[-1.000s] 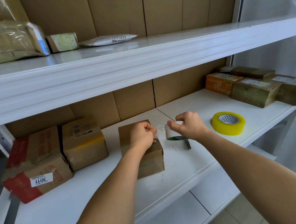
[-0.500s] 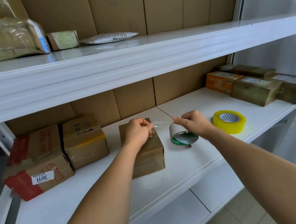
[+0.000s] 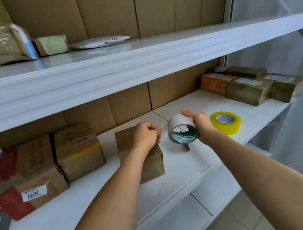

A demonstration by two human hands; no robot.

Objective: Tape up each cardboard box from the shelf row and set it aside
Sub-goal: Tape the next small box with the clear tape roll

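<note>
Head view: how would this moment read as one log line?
left hand pinches tape end | right hand grips tape roll | box on shelf

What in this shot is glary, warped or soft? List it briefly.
Head view: daylight glare sheens the upper shelf; wide-angle distortion bows the shelf edges and stretches both forearms; the boxes at far right look soft and smeared toward the frame edge; the clear tape strip between the left hand and the tape roll is nearly invisible.

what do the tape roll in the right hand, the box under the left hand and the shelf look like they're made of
Tape roll: glossy clear plastic film, it seems, on a green-printed core. Box: brown cardboard, matt, creased at the edges. Shelf: smooth white surface with some sheen, probably painted metal, though it could be laminate.
</note>
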